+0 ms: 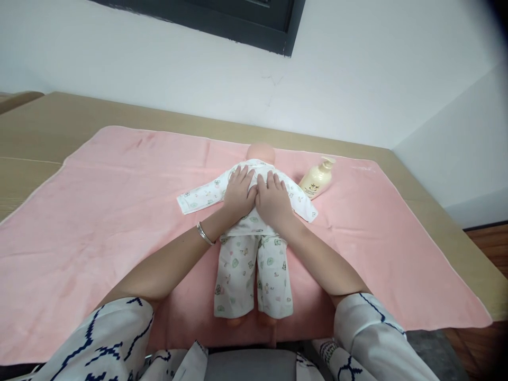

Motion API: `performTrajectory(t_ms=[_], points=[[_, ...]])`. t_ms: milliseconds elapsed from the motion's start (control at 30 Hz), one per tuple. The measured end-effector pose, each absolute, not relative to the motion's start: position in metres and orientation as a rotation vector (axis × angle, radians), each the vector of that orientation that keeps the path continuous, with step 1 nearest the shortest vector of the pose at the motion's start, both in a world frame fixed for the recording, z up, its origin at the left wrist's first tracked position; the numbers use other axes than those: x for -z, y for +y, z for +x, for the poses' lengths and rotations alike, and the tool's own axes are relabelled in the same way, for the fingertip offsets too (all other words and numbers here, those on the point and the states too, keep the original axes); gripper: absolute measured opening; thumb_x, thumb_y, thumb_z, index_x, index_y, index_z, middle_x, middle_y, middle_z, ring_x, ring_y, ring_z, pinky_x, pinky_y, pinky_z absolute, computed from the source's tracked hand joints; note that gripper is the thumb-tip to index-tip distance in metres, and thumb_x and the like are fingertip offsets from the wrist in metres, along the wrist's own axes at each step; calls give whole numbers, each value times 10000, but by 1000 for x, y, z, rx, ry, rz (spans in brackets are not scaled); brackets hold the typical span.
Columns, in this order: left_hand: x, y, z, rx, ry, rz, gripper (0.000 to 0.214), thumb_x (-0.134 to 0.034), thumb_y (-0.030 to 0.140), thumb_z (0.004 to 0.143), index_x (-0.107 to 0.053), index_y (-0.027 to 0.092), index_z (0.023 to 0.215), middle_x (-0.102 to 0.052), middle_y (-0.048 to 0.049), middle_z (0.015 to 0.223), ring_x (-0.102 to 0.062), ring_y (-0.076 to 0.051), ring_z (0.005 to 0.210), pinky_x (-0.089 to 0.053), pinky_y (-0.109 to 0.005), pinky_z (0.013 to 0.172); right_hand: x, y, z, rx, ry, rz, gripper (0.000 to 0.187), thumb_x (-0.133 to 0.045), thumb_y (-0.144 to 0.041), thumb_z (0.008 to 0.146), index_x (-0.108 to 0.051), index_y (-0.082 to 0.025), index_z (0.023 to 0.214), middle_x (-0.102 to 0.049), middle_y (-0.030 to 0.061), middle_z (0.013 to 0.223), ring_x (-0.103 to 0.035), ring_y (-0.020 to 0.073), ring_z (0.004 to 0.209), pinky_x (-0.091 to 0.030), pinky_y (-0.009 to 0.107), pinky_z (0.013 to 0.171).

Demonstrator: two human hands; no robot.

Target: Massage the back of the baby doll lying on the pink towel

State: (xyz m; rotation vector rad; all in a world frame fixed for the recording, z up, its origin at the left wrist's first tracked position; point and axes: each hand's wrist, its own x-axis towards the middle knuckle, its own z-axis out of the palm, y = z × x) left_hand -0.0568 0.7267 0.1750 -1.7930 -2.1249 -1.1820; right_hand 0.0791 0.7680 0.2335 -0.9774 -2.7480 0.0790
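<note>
From here, a clothed doll (254, 225) lies mid-width on the pink blanket (130, 211); the left hand (239, 194) and right hand (273, 202) rest flat on its torso, fingers slightly spread.

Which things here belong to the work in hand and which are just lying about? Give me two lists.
In use:
- left hand and right hand, both flat on the shirt
- doll, wearing shirt and trousers
- blanket under the doll

Seemingly just there:
- bottle, touched by neither hand
- bracelet, on the left wrist
</note>
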Motion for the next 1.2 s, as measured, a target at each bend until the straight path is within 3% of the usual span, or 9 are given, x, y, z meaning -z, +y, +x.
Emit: performTrajectory(t_ms=[167,267,400,533,633,800,1000,1200], points=[[-172,728,-56,1239,-2136,-1743,549,-308,372,988,-487,70,1411,-435,-210,1513,-294,-333,1480,-251,-575,1207,-233,795,79,-233,-2789,-740,498,-356,-243,1018,-435,-192,1506,-278,76,1610,-155,342,1506,-191,526,1213],[-173,728,-54,1243,-2101,-1729,593,-272,442,1007,-497,57,1397,-461,-223,1488,-316,-338,1468,-256,-569,1202,-231,812,79,-264,-2719,-842,540,-315,-364,1058,-362,-119,1537,-267,131,1606,-200,292,1503,-202,465,1220],[-175,724,-51,1347,-2010,-1735,720,-74,539,1020,-457,95,1438,-489,-183,1476,-319,-309,1470,-248,-535,1210,-231,786,78,-131,-2687,-1048,575,-332,-339,1047,-329,-33,1535,-279,238,1574,-215,349,1491,-177,533,1208],[-176,721,-51,1401,-1963,-1749,814,0,607,993,-418,94,1465,-474,-184,1487,-313,-310,1473,-228,-506,1217,-233,779,76,-148,-2850,-578,491,-314,-235,1030,-449,-151,1494,-282,112,1603,-157,279,1516,-85,520,1238],[-176,720,-50,1410,-1968,-1741,799,-14,605,996,-396,97,1480,-464,-181,1496,-306,-309,1474,-224,-497,1218,-231,809,79,-282,-2839,-496,474,-296,-306,1053,-444,-243,1498,-288,29,1606,-156,245,1519,-95,533,1235],[-176,721,-50,1399,-1978,-1755,760,-29,587,1008,-383,119,1490,-452,-167,1508,-292,-290,1482,-224,-480,1219,-224,833,82,-296,-2698,-784,566,-302,-408,1062,-330,-123,1550,-258,141,1607,-211,272,1502,-170,478,1223],[-177,728,-50,1227,-2161,-1706,774,-188,619,995,-373,48,1483,-366,-241,1546,-247,-369,1491,-205,-581,1204,-227,810,79,-189,-2689,-950,558,-301,-396,1061,-323,-141,1557,-270,148,1602,-218,324,1493,-191,500,1209],[-183,721,-42,1079,-2053,-1730,474,-315,382,994,-642,117,1212,-614,-206,1325,-517,-347,1326,-400,-574,1102,-233,775,79,-26,-2701,-1147,557,-310,-317,1047,-330,-66,1544,-327,262,1543,-336,397,1428,-259,523,1166]])
